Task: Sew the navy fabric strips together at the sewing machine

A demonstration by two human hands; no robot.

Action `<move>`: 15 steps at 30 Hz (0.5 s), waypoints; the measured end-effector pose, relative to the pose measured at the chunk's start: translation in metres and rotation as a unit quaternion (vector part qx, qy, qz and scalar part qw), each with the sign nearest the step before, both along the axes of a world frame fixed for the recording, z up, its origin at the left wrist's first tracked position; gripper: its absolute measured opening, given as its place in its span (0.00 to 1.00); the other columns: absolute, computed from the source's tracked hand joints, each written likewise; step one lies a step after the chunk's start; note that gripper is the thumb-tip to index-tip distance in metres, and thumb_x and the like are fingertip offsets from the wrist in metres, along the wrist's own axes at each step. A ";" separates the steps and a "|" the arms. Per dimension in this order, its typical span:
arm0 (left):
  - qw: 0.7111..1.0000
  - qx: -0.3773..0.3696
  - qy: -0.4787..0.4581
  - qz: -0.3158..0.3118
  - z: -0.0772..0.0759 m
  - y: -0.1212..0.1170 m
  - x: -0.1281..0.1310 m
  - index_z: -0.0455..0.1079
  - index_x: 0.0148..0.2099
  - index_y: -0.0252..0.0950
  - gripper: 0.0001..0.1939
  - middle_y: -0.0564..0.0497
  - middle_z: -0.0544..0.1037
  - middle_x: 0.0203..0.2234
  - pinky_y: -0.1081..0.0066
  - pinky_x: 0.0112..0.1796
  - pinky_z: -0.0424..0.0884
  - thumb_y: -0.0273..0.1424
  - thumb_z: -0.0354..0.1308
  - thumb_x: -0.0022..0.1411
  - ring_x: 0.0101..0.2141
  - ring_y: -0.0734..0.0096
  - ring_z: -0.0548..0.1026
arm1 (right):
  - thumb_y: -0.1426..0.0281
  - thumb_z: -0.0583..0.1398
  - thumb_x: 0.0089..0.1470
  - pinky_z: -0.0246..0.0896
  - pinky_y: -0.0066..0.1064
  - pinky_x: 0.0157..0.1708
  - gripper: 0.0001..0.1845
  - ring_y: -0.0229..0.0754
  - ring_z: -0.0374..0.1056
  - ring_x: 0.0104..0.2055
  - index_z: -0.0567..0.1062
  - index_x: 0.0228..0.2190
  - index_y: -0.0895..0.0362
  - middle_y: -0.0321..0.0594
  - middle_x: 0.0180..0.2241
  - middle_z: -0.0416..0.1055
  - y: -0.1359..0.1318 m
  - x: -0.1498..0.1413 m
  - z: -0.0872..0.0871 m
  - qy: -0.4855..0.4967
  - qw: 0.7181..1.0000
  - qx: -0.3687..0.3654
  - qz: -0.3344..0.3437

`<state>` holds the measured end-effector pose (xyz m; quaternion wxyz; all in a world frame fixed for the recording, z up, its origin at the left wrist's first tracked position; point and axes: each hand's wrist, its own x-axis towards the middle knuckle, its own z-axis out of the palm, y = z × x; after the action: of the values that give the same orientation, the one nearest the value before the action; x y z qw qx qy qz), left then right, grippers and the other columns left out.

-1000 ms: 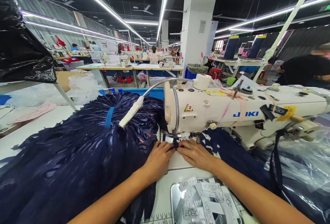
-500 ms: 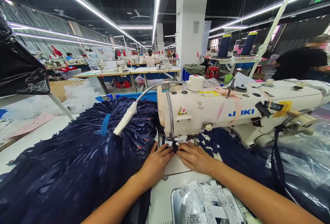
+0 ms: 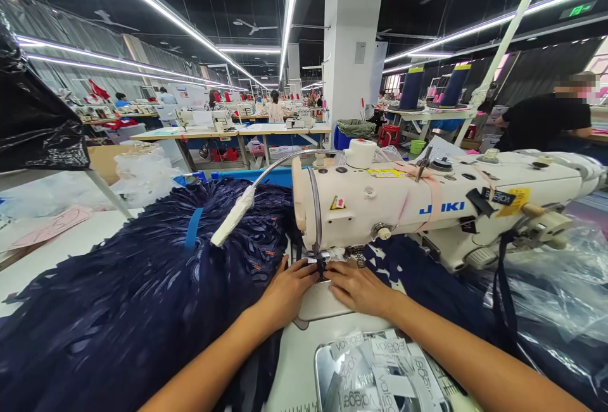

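My left hand (image 3: 286, 290) lies to the left of the needle area of a white sewing machine (image 3: 370, 200), fingertips pressed on a small navy fabric piece (image 3: 320, 268). A bit of white label (image 3: 312, 261) shows by those fingertips. From the other side, my right hand (image 3: 358, 287) reaches in with bent fingers, its tips on the same piece close under the presser foot. Both hands hide most of the fabric. Left of them is a large heap of navy cut pieces (image 3: 156, 292), with a blue strip (image 3: 194, 228) on it.
A metal tray (image 3: 319, 361) of white printed labels (image 3: 392, 361) sits in front of my hands. A bendable lamp (image 3: 232, 216) arches over the heap. Navy fabric (image 3: 441, 285) and clear plastic (image 3: 555, 292) lie right. A person in black (image 3: 541, 118) is beyond the machine.
Both hands stay at the needle, with only a slight shift of the fingers. The view has moved a little. The person in black at the right shows in a changed pose.
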<state>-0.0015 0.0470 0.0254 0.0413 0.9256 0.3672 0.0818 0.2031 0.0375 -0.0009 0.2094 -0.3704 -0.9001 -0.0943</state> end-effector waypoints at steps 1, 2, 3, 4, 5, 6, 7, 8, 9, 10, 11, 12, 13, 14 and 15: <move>1.000 -0.001 -0.001 -0.001 0.000 0.002 0.000 0.66 0.51 0.37 0.27 0.45 0.68 0.52 0.41 0.53 0.51 0.12 0.45 0.52 0.54 0.54 0.61 | 0.71 0.55 0.54 0.67 0.37 0.38 0.14 0.46 0.69 0.40 0.73 0.42 0.60 0.49 0.44 0.70 0.001 0.001 -0.001 0.009 1.000 -0.006 -0.001; 1.000 -0.001 -0.003 -0.001 0.000 0.004 0.000 0.66 0.51 0.36 0.28 0.45 0.68 0.51 0.41 0.52 0.51 0.11 0.45 0.51 0.54 0.54 0.61 | 0.71 0.55 0.53 0.67 0.37 0.39 0.14 0.46 0.69 0.41 0.73 0.42 0.59 0.49 0.44 0.70 0.002 0.003 -0.001 0.020 1.000 -0.014 -0.003; 1.000 -0.001 -0.005 0.000 0.000 0.006 -0.001 0.67 0.51 0.36 0.28 0.45 0.68 0.51 0.41 0.52 0.51 0.11 0.44 0.51 0.54 0.54 0.62 | 0.71 0.55 0.53 0.66 0.37 0.41 0.14 0.46 0.69 0.42 0.73 0.42 0.59 0.47 0.44 0.71 0.004 0.004 -0.002 0.030 0.999 -0.027 -0.003; 1.000 -0.001 -0.008 0.000 0.000 0.009 -0.001 0.67 0.50 0.36 0.28 0.46 0.69 0.51 0.42 0.52 0.52 0.11 0.44 0.50 0.54 0.54 0.62 | 0.71 0.56 0.53 0.66 0.37 0.42 0.14 0.46 0.70 0.41 0.73 0.42 0.58 0.46 0.43 0.72 0.006 0.005 -0.002 0.040 0.998 -0.041 -0.005; 1.000 0.000 -0.013 -0.001 0.000 0.011 -0.001 0.68 0.50 0.36 0.29 0.46 0.69 0.51 0.42 0.52 0.52 0.11 0.43 0.49 0.54 0.55 0.62 | 0.71 0.56 0.53 0.66 0.37 0.42 0.14 0.45 0.70 0.40 0.74 0.41 0.58 0.45 0.41 0.73 0.010 0.005 -0.003 0.051 0.997 -0.055 -0.012; 1.000 0.001 -0.018 -0.002 0.000 0.014 0.000 0.68 0.49 0.37 0.29 0.46 0.70 0.50 0.43 0.52 0.52 0.11 0.43 0.48 0.54 0.55 0.62 | 0.71 0.56 0.53 0.66 0.37 0.41 0.13 0.45 0.71 0.39 0.75 0.40 0.57 0.43 0.39 0.75 0.014 0.005 -0.004 0.063 0.995 -0.070 -0.025; 1.000 0.004 -0.024 -0.003 0.000 0.016 0.000 0.69 0.49 0.37 0.29 0.46 0.70 0.49 0.43 0.52 0.52 0.11 0.44 0.47 0.54 0.56 0.62 | 0.71 0.55 0.53 0.66 0.36 0.40 0.12 0.44 0.71 0.37 0.75 0.38 0.57 0.42 0.36 0.75 0.019 0.004 -0.005 0.075 0.993 -0.082 -0.041; 1.000 0.009 -0.029 -0.004 0.000 0.018 0.001 0.69 0.48 0.37 0.29 0.47 0.71 0.49 0.43 0.53 0.52 0.12 0.44 0.47 0.53 0.56 0.63 | 0.72 0.55 0.53 0.67 0.35 0.39 0.11 0.43 0.72 0.36 0.76 0.36 0.56 0.41 0.34 0.76 0.024 0.002 -0.006 0.086 0.991 -0.089 -0.058; 0.999 0.017 -0.035 -0.005 -0.001 0.019 0.001 0.69 0.48 0.36 0.28 0.46 0.72 0.48 0.43 0.53 0.52 0.12 0.45 0.47 0.53 0.57 0.64 | 0.73 0.54 0.54 0.67 0.34 0.39 0.11 0.43 0.72 0.36 0.76 0.35 0.56 0.40 0.33 0.76 0.030 -0.001 -0.006 0.096 0.988 -0.092 -0.072; 0.999 0.031 -0.039 -0.007 -0.001 0.019 0.002 0.69 0.48 0.35 0.27 0.46 0.73 0.46 0.44 0.53 0.52 0.13 0.45 0.48 0.52 0.57 0.65 | 0.75 0.53 0.54 0.67 0.34 0.39 0.12 0.42 0.72 0.36 0.76 0.35 0.55 0.39 0.33 0.76 0.036 -0.003 -0.007 0.103 0.987 -0.092 -0.082; 0.998 0.053 -0.042 -0.007 -0.001 0.018 0.003 0.70 0.47 0.35 0.24 0.45 0.73 0.45 0.45 0.54 0.53 0.14 0.46 0.49 0.51 0.58 0.66 | 0.76 0.53 0.54 0.67 0.33 0.39 0.13 0.42 0.71 0.37 0.76 0.36 0.55 0.39 0.33 0.76 0.041 -0.006 -0.008 0.107 0.987 -0.088 -0.085; 0.996 0.081 -0.041 -0.006 -0.002 0.016 0.005 0.70 0.46 0.34 0.21 0.44 0.74 0.43 0.47 0.54 0.53 0.16 0.47 0.51 0.50 0.58 0.67 | 0.77 0.52 0.54 0.67 0.33 0.39 0.14 0.42 0.71 0.38 0.75 0.37 0.55 0.38 0.33 0.76 0.045 -0.008 -0.008 0.107 0.987 -0.083 -0.085; 0.993 0.114 -0.034 -0.001 -0.003 0.014 0.006 0.72 0.43 0.33 0.17 0.43 0.75 0.42 0.48 0.54 0.54 0.17 0.48 0.54 0.49 0.57 0.67 | 0.77 0.52 0.54 0.67 0.34 0.38 0.15 0.42 0.71 0.38 0.75 0.38 0.54 0.38 0.32 0.76 0.048 -0.010 -0.008 0.106 0.988 -0.075 -0.085; 0.989 0.148 -0.020 0.006 -0.003 0.011 0.007 0.73 0.40 0.32 0.14 0.41 0.75 0.41 0.49 0.54 0.55 0.19 0.49 0.56 0.49 0.56 0.67 | 0.77 0.52 0.54 0.67 0.35 0.38 0.15 0.43 0.71 0.37 0.75 0.38 0.53 0.38 0.31 0.76 0.049 -0.010 -0.007 0.105 0.989 -0.067 -0.084; 0.984 0.179 -0.002 0.018 -0.004 0.007 0.008 0.74 0.37 0.31 0.11 0.40 0.75 0.40 0.49 0.54 0.54 0.20 0.50 0.57 0.50 0.54 0.66 | 0.76 0.53 0.54 0.68 0.36 0.37 0.14 0.44 0.71 0.36 0.75 0.38 0.53 0.38 0.29 0.76 0.049 -0.009 -0.006 0.104 0.989 -0.060 -0.084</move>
<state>0.0062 0.0544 0.0211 -0.1258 0.9112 0.3630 0.1489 0.1936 0.0862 -0.0072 0.2705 -0.4644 -0.8431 -0.0184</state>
